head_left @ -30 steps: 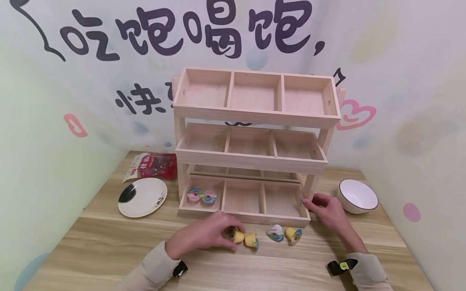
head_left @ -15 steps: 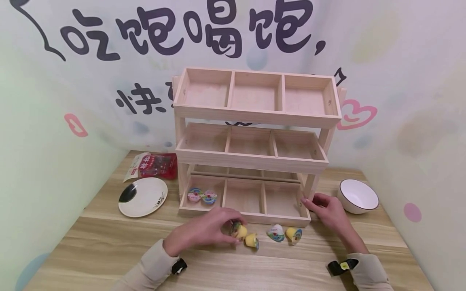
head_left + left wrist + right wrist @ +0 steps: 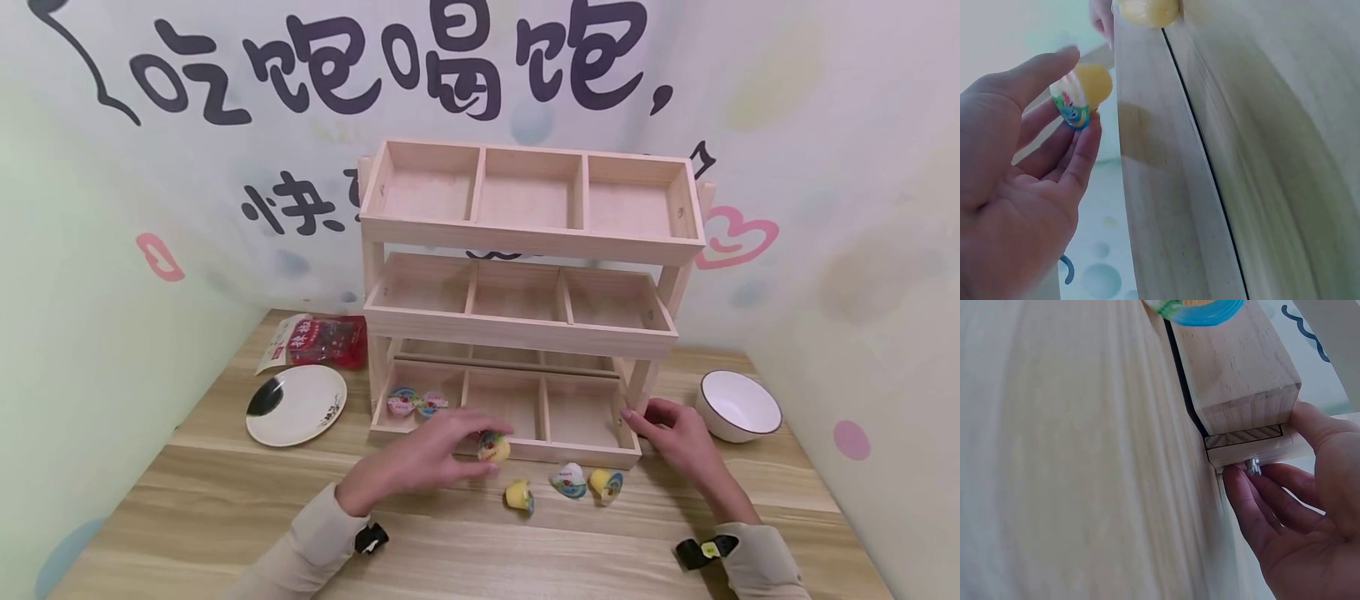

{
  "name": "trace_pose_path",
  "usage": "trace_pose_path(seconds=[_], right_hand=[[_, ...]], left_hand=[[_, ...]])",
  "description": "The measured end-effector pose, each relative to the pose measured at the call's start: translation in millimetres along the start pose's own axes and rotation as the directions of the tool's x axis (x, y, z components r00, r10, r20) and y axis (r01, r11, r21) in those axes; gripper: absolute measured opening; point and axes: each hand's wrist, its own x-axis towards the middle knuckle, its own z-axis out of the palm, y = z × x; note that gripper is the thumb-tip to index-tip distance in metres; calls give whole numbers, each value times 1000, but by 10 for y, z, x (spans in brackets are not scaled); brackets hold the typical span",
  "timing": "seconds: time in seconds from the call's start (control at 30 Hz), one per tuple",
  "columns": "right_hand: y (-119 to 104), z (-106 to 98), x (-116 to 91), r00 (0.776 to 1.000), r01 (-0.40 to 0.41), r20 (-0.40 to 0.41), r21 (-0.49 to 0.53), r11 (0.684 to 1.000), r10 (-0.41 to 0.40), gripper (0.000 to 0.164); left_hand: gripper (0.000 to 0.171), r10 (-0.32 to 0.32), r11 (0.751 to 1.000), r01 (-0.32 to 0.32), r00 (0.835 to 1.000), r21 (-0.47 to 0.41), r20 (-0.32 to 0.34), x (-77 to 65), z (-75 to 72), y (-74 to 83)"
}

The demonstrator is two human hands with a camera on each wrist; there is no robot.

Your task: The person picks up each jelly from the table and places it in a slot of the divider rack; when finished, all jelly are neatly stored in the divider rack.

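My left hand (image 3: 420, 460) pinches a yellow jelly cup (image 3: 494, 447) between thumb and fingers, just in front of the bottom tray's front board. The left wrist view shows the cup's printed lid facing the palm. A second yellow jelly cup (image 3: 518, 496) lies on the table below that hand. Farther right lie a white jelly cup (image 3: 569, 481) and another yellow one (image 3: 605, 484). Two jelly cups (image 3: 417, 404) sit in the left compartment of the wooden rack's (image 3: 517, 327) bottom tray. My right hand (image 3: 675, 442) grips that tray's right end, its fingers near a metal bolt (image 3: 1252, 465).
A white plate (image 3: 315, 417) with a black patch lies left of the rack, and a red snack bag (image 3: 327, 340) is behind it. A white bowl (image 3: 738, 404) stands at the right, close to my right hand. The rack has two upper divided trays.
My left hand has lifted one yellow jelly cup off the table and moved it up toward the bottom tray. My right hand stays on the rack's end.
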Motion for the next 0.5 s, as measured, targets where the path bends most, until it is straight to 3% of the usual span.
trace_pose_path(seconds=[0.27, 0.5], right_hand=[[-18, -5, -14, 1000, 11, 7, 11, 1000, -11, 51], [-22, -5, -9, 1000, 9, 7, 13, 1000, -9, 50]], left_hand=[[52, 13, 1000, -12, 998, 23, -63, 133, -34, -63], [50, -11, 998, 18, 993, 61, -116, 298, -71, -148]])
